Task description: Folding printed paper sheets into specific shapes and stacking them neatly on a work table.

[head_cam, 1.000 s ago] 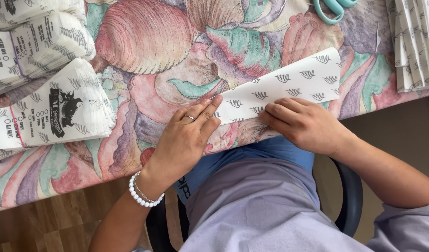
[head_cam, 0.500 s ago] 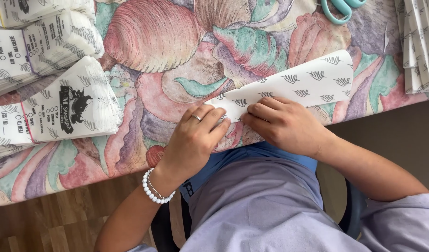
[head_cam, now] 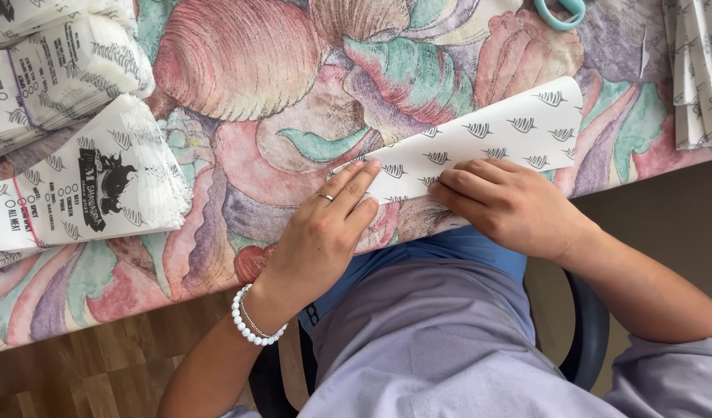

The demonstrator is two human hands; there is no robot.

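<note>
1. A person sits at a table covered by a floral tablecloth (head_cam: 240, 70). A folded white paper sheet (head_cam: 487, 139) with small grey leaf marks lies at the near edge.
2. The left hand (head_cam: 325, 232), open and flat, presses the sheet's near-left tip, seemingly to hold it in place.
3. The right hand (head_cam: 511, 205), fingers extended, pins the sheet's lower edge, perhaps flattening a crease.
4. The sheet's long axis runs diagonally, from near-left up to far-right.
5. Stacks of printed paper bags (head_cam: 100, 186) sit at far left.
</note>
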